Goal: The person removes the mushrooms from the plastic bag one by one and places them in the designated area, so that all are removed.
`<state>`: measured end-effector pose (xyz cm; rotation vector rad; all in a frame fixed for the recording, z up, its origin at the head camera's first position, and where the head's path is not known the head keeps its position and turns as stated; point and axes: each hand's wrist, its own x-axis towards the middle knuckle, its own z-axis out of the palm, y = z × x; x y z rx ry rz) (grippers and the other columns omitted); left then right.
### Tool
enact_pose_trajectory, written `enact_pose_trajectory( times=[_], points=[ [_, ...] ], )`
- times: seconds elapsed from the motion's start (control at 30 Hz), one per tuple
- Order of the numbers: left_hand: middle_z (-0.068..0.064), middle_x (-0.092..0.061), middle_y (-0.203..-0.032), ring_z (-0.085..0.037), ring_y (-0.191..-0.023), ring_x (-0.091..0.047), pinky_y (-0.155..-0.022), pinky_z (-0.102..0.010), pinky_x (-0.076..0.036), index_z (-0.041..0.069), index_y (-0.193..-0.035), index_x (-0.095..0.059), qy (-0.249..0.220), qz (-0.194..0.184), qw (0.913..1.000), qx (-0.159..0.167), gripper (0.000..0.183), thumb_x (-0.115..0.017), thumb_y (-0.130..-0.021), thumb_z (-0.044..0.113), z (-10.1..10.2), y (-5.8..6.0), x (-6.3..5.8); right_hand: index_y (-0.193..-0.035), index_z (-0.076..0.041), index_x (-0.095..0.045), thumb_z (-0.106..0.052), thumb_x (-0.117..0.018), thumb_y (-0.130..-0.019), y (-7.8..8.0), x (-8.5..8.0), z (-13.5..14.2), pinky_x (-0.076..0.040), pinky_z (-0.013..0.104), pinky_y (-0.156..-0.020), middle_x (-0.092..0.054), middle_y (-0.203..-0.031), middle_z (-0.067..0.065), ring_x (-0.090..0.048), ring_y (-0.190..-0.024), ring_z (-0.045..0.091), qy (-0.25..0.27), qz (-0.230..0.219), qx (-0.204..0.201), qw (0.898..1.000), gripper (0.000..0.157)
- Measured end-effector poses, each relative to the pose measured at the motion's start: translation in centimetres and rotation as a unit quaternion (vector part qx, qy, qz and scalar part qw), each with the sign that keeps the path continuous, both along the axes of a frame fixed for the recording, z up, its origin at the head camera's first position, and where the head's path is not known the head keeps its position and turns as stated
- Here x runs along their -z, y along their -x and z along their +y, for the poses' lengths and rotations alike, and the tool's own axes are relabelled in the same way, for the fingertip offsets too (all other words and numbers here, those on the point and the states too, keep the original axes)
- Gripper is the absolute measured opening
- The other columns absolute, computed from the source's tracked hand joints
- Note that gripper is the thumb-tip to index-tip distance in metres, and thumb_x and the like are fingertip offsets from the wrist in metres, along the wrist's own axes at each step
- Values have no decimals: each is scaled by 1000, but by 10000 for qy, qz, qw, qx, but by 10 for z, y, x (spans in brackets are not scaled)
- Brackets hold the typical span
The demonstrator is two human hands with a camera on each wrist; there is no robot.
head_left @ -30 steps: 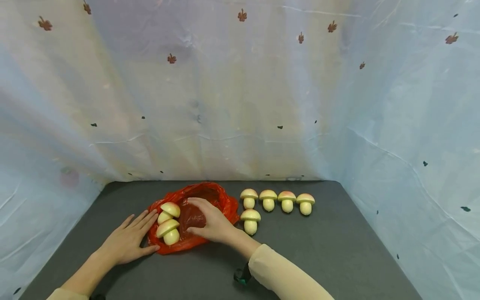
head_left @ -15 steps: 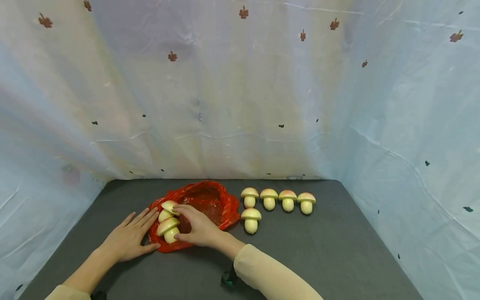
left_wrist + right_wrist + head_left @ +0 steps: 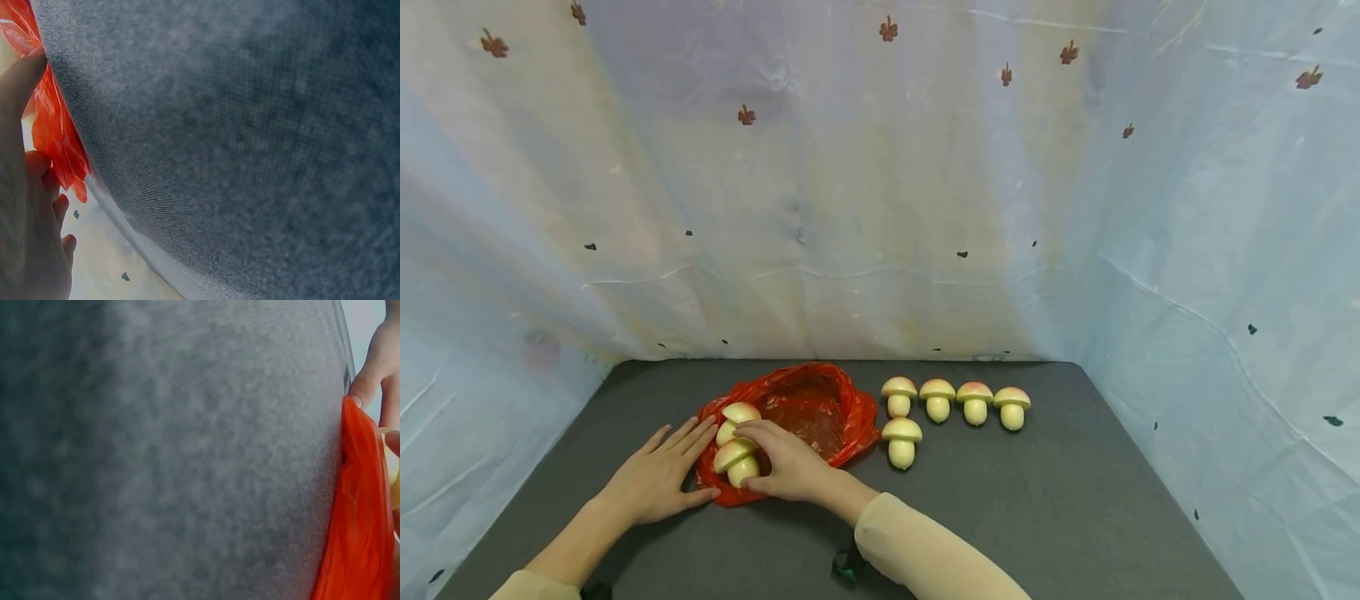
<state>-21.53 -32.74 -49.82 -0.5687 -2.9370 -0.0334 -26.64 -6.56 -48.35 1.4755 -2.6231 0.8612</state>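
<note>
Spreading wide under everything, a dark grey surface [image 3: 1015, 517], walled at the back and both sides by a pale hanging sheet [image 3: 880, 208]. Lying left of centre, a crumpled red bag [image 3: 820, 408], mouth facing up and away from the person, near edge touching the surface.

Resting flat at the bag's left edge, the left hand [image 3: 658, 479]: fingers [image 3: 688, 435] straight and together, pressing the plastic down, gripping nothing. Coming in from the right, the right hand [image 3: 786, 467], fingers [image 3: 752, 429] curling over the nearer mushroom [image 3: 736, 461] and thumb closing under it, seemingly gripping it. Sitting on the bag's left part, that mushroom, cap up and tilted leftward, stem pointing down toward the person; long axis running roughly near-to-far, leaning left. Touching it just behind, a second mushroom [image 3: 737, 417], leaning the same way.

Standing well clear to the right of the bag, a row of four mushrooms [image 3: 955, 402], upright, side by side, with a fifth mushroom [image 3: 901, 440] in front of the row's left end. Being the nearer of the two, the right hand, already on the mushroom; left hand just beside, holding the bag.

Opening between the fifth mushroom and the right edge, bare surface; bag rim and left fingers crowding the left side.
</note>
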Motion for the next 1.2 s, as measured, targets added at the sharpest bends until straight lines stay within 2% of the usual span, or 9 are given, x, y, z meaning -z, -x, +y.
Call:
enact_pose_trajectory(
  times=[0.33, 0.63, 1.2],
  points=[
    [-14, -44, -162, -39, -148, -41, -117, -65, -30, 5, -158, -45, -30, 192, 9998, 90, 103, -62, -87, 78, 1, 1, 2, -154, -18, -49, -29, -82, -92, 0, 5, -3, -44, 21, -110, -49, -155, -3, -49, -138, 6, -126, -5, 80, 9999, 71],
    [-13, -39, -165, -38, -151, -36, -120, -65, -25, 4, -159, -42, 48, -92, 9999, -15, 105, -59, -88, 80, 3, 0, -1, -155, -18, -47, -28, -83, -91, 1, 7, -4, -45, 21, -109, -50, -154, -2, -50, -137, 6, -142, -99, 62, 9998, 74],
    [-13, -39, -165, -38, -151, -37, -120, -64, -26, 5, -159, -42, 107, -97, 9999, -48, 106, -59, -87, 80, 2, -2, -3, -156, -14, -46, -27, -83, -92, -2, 3, -5, -42, 21, -112, -49, -154, -1, -48, -140, 7, -26, -103, 8, 9999, 74]
  ],
)
